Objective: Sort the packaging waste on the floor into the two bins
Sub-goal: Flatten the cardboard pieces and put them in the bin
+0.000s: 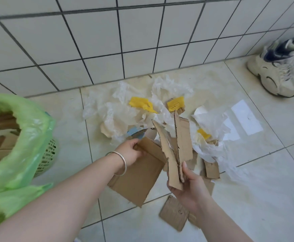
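Note:
My left hand (pixel 131 151) grips the top corner of a large flat cardboard sheet (pixel 139 175), lifted off the floor. My right hand (pixel 188 184) holds a bundle of torn cardboard strips (pixel 177 147) upright. Behind them on the floor lies a heap of crumpled clear plastic film (pixel 120 110) with yellow foam net pieces (pixel 141 103) and more cardboard scraps (pixel 175 216). At the left stands a green basket bin (pixel 46 159) lined with a green bag (pixel 25 137); brown cardboard shows inside it. Only one bin is in view.
A white tiled wall (pixel 107 41) runs close behind the heap. A pair of worn sneakers (pixel 280 70) sits at the far right by the wall. A flat clear plastic bag (pixel 242 117) lies right of the heap. Beige floor tiles (pixel 265 198) show at the lower right.

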Tool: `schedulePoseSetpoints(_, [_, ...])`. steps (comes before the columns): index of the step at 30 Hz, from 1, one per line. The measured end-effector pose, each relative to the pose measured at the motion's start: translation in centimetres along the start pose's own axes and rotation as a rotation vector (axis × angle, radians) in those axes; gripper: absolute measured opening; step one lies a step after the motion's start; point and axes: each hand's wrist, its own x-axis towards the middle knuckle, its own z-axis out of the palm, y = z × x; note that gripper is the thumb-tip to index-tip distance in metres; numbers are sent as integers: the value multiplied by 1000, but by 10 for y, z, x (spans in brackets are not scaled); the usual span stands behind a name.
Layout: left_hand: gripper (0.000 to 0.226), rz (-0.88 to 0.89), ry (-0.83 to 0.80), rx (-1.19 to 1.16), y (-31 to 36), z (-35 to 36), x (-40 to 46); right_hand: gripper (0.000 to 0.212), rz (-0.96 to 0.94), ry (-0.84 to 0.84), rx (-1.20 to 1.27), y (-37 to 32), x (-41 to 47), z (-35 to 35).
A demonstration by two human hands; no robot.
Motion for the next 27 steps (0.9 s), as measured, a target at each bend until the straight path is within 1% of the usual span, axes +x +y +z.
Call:
schedulePoseSetpoints(4, [27, -42, 127, -161, 4, -23, -19, 33, -41, -121, -158, 10, -18, 25])
schedulePoseSetpoints(6, [24, -67, 246, -184, 6, -35, -30, 39, -78, -153, -234, 19, -26, 40])
schedulePoseSetpoints(7, [22, -77, 305, -190, 7, -41, -36, 38, -90, -156, -270, 24, -29, 47])
schedulePoseSetpoints(8, [21, -75, 343, -209, 9, -48, -42, 31, -107, -147, -333, 28, -32, 55])
schedulePoseSetpoints(10, [19, -61, 375, -264, 11, -62, -57, 14, -173, -111, -552, 36, -38, 74])
schedulePoseSetpoints(11, [18, -47, 391, -288, 11, -68, -65, 12, -205, -94, -660, 40, -40, 83])
schedulePoseSetpoints(13, [16, -21, 429, -325, 9, -83, -80, 13, -246, -72, -789, 47, -45, 105])
schedulePoseSetpoints(15, [14, 3, 490, -363, 7, -100, -95, 18, -274, -67, -848, 52, -53, 130])
schedulePoseSetpoints(18, [13, 37, 597, -428, 0, -127, -118, 26, -324, -118, -917, 61, -64, 170])
schedulePoseSetpoints(21, [13, 79, 655, -472, -8, -153, -136, 31, -392, -159, -947, 73, -67, 205])
schedulePoseSetpoints(25, [15, 117, 752, -522, -13, -187, -158, 30, -467, -172, -923, 90, -65, 254])
schedulePoseSetpoints(27, [14, 131, 817, -561, -13, -207, -167, 27, -464, -196, -909, 100, -63, 280])
